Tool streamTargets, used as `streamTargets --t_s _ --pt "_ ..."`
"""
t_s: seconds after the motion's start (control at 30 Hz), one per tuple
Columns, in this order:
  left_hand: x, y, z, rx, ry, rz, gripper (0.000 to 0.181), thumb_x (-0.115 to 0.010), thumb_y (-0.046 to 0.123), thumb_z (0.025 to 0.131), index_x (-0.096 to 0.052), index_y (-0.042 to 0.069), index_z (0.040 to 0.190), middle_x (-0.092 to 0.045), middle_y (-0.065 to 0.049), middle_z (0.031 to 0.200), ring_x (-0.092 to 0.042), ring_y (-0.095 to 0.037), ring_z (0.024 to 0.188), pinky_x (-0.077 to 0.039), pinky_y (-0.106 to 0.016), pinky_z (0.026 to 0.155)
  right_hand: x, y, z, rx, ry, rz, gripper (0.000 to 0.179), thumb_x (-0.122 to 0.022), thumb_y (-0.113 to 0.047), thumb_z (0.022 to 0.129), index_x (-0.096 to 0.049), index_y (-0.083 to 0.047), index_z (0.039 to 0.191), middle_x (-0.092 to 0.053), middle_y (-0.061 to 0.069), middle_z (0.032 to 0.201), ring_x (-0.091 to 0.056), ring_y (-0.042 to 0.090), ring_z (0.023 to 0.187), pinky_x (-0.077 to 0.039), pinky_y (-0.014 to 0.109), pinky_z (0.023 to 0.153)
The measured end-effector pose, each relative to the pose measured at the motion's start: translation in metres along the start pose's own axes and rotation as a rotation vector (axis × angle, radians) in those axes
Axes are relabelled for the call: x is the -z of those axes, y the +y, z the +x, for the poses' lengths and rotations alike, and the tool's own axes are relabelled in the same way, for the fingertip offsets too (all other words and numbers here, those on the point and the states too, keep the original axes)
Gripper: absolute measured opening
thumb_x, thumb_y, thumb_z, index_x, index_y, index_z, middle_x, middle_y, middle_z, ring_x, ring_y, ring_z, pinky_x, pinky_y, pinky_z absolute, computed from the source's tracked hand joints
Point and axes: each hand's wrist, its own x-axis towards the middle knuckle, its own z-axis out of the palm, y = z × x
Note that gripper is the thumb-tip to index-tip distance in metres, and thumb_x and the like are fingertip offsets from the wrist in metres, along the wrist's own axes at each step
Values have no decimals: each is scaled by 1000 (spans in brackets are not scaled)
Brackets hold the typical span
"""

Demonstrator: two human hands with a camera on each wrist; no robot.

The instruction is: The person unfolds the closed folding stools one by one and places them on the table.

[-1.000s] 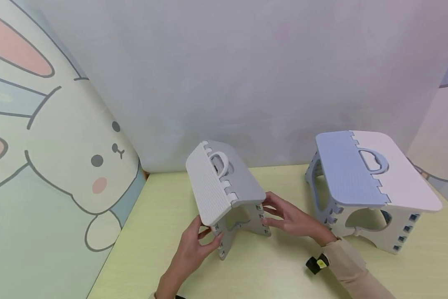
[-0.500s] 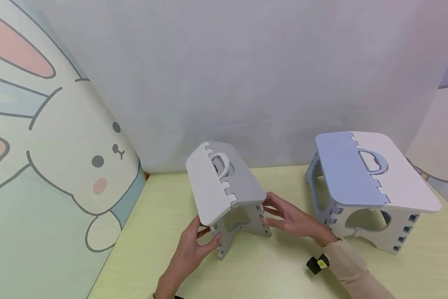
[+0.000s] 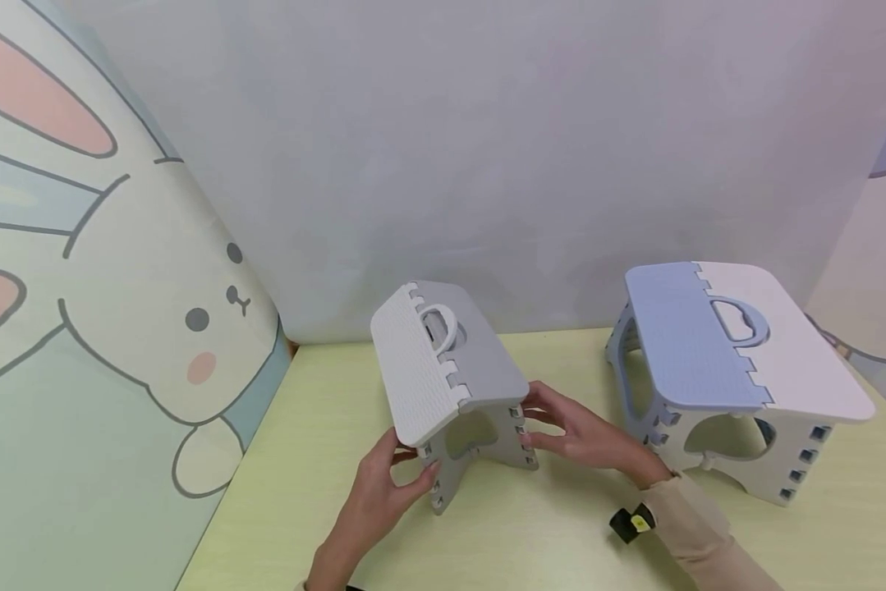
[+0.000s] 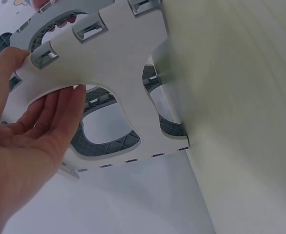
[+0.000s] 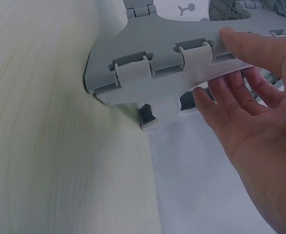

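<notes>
A grey and white folding stool (image 3: 479, 345) stands partly folded on the table, its top peaked like a roof and its loop handle (image 3: 448, 328) sticking up. My left hand (image 3: 376, 492) grips its left leg panel near the front corner. In the left wrist view, the fingers (image 4: 60, 114) curl through the cutout of that leg (image 4: 128, 63), with the thumb on the hinged edge. On the other side my right hand (image 3: 571, 431) holds the right leg panel. The right wrist view shows the thumb (image 5: 250, 46) on the hinged edge of that leg (image 5: 167, 85) and the fingers behind it.
To the right stands a blue and white folding stool (image 3: 709, 345), unfolded with a nearly flat top. Both stools are on a pale yellow-green table (image 3: 324, 410). A grey wall (image 3: 450, 164) rises behind, and a rabbit-printed panel (image 3: 147, 328) borders the left.
Both hands keep their hold on the grey and white stool, which keeps its half-folded shape. The whole head view has shifted very slightly.
</notes>
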Motion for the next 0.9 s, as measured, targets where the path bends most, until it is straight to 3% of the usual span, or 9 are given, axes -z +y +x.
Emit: streamTargets --t_s 0.1,0.5,0.67,0.9 --pt "-1 1 0 -7 10 26 61 -83 5 85 -54 15 137 -64 7 126 -65 -14 112 -59 -34 88 1 -3 -1 -6 11 -28 61 -72 -13 98 -42 -17 151 -51 4 146 -50 29 136 -38 51 114" --pt "3 1 -3 -137 75 156 51 -87 8 82 -60 9 125 -65 7 116 -66 -12 102 -60 -37 83 9 -7 -3 -6 32 -166 46 -75 -24 97 -55 -21 138 -59 -4 135 -56 19 127 -45 45 111" --pt "6 5 -5 -157 111 180 44 -88 7 81 -62 13 116 -65 10 109 -66 -14 97 -58 -32 81 11 -9 -4 28 40 -196 45 -73 -17 98 -55 -19 139 -60 -4 135 -57 20 126 -46 45 110" --pt "10 9 -8 -150 152 286 41 -90 13 79 -64 16 111 -65 12 105 -62 -11 95 -54 -33 81 14 -11 -5 55 118 -263 39 -69 -8 99 -59 -22 135 -64 -6 127 -62 21 122 -50 45 105"
